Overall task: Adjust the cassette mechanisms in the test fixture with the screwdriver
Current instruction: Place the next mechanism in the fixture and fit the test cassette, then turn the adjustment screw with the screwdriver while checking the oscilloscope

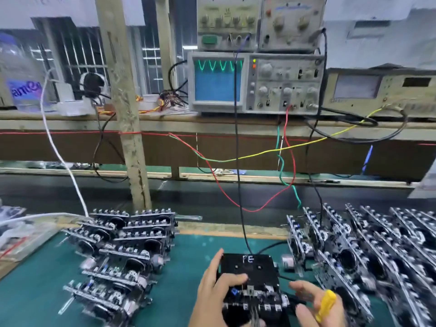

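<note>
**Fixture at front centre, both hands on it, scope live**

Test fixture (250, 270): black box, "FE" written on its top, sits on the green worktop (35, 291) front centre. A cassette mechanism (254, 299) is seated at its near edge, metal tabs facing the camera.

Left hand (217, 286): wraps the fixture's left side, index finger stretched up along the left edge, thumb curled over onto the top face. Gripping it.

Right hand (316, 303): just right of the fixture, fingers curled round the yellow handle of the screwdriver (325, 305), fingertips pointing toward the mechanism. Handle is tilted; blade is motion-blurred, can't tell where the tip sits.

Stack of mechanisms (122, 253) piled to the left of the fixture; another batch (368, 253) stands on edge in rows on the right, close to the right hand.

Black cable (238, 185) runs from the fixture's back up to the shelf gear. Oscilloscope (256, 83) on the shelf shows a green waveform on a blue screen. Red, green and yellow wires (259, 154) hang loosely below the shelf. Wooden post (125, 114) stands left of centre.
</note>
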### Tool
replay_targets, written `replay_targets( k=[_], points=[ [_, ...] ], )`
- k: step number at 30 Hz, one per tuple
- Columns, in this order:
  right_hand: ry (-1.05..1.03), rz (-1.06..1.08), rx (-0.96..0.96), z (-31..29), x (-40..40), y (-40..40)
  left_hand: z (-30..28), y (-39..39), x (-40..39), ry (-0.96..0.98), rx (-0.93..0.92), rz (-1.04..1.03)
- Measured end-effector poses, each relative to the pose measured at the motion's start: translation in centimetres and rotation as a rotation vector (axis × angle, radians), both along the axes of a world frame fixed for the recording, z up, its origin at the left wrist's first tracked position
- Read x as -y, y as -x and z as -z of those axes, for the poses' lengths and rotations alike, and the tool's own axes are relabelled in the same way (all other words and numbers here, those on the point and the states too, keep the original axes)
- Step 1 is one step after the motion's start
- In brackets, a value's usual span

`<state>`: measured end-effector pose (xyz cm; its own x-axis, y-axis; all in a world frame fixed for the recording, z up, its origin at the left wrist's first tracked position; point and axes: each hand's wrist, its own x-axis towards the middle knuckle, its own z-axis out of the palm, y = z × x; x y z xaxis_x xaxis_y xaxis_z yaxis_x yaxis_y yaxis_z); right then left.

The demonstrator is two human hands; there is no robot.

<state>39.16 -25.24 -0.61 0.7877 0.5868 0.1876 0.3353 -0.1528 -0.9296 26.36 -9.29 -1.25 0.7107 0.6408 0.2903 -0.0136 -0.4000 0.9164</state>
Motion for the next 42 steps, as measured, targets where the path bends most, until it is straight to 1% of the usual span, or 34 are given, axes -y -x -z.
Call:
replay_targets(
  k=[2, 3, 4, 7, 10, 12, 14, 15, 16, 18, 19, 21, 22, 23, 25, 27, 29, 31, 35, 38, 42],
  points=[
    [-0.021, 0.078, -0.026, -0.6, -0.3, 0.4, 0.9, 0.7, 0.4, -0.244, -0.036, 0.025],
    [-0.044, 0.11, -0.02, -1.0, -0.5, 0.3, 1.2, 1.0, 0.6, -0.289, -0.032, 0.022],
    [-0.034, 0.096, -0.018, -1.3, -0.3, 0.5, 1.3, 1.2, 0.7, -0.291, -0.04, 0.018],
    [0.096, 0.103, 0.032, -1.0, 0.6, 0.7, 1.1, 1.1, 0.7, -0.272, -0.014, 0.019],
    [0.153, 0.117, 0.099, -0.6, 2.1, 0.8, 1.4, 1.0, 0.5, -0.27, -0.007, 0.011],
    [0.167, 0.081, 0.102, -0.6, 2.7, 0.6, 1.4, 0.9, 0.4, -0.263, -0.019, 0.016],
    [0.163, 0.042, 0.145, -0.9, 2.8, 0.4, 1.5, 0.8, 0.3, -0.263, -0.025, 0.021],
    [0.144, 0.053, 0.201, -1.0, 2.7, 0.4, 1.6, 0.9, 0.2, -0.268, -0.024, 0.021],
    [0.103, 0.104, 0.301, -1.2, 2.5, 0.4, 1.7, 0.9, 0.0, -0.274, -0.017, 0.02],
    [-0.051, 0.213, 0.525, -2.3, 2.1, 0.9, 2.0, 0.7, -0.1, -0.281, -0.006, 0.022],
    [-0.126, 0.23, 0.573, -2.9, 1.9, 1.3, 2.1, 0.5, -0.2, -0.283, -0.003, 0.022],
    [-0.226, 0.23, 0.568, -3.7, 1.6, 1.8, 2.2, 0.3, -0.3, -0.268, 0.011, 0.029],
    [-0.232, 0.194, 0.527, -3.9, 1.3, 1.9, 2.4, 0.2, -0.4, -0.251, 0.022, 0.032],
    [-0.203, 0.133, 0.472, -3.9, 0.8, 2.0, 2.6, 0.3, -0.6, -0.248, 0.034, 0.031],
    [-0.031, 0.012, 0.391, -3.5, 0.0, 2.2, 3.1, 0.2, -1.0, -0.294, 0.053, 0.029],
    [0.054, 0.001, 0.441, -2.3, -0.4, 2.3, 3.0, 0.0, -1.1, -0.331, 0.082, 0.011],
    [0.065, 0.013, 0.46, -1.4, -0.2, 2.3, 2.7, -0.4, -0.9, -0.372, 0.135, -0.001],
    [0.066, -0.035, 0.41, -0.7, 0.2, 2.1, 2.7, -0.5, -0.9, -0.421, 0.157, 0.004],
    [0.09, -0.178, 0.3, -0.2, 0.5, 2.2, 3.4, -0.2, -1.1, -0.378, 0.123, 0.01],
    [0.105, -0.196, 0.278, 0.1, 0.5, 2.6, 3.5, -0.3, -1.0, -0.349, 0.105, -0.002],
    [0.096, -0.179, 0.311, 0.3, 0.5, 2.3, 3.3, -0.3, -0.9, -0.347, 0.077, 0.005]
  ],
)
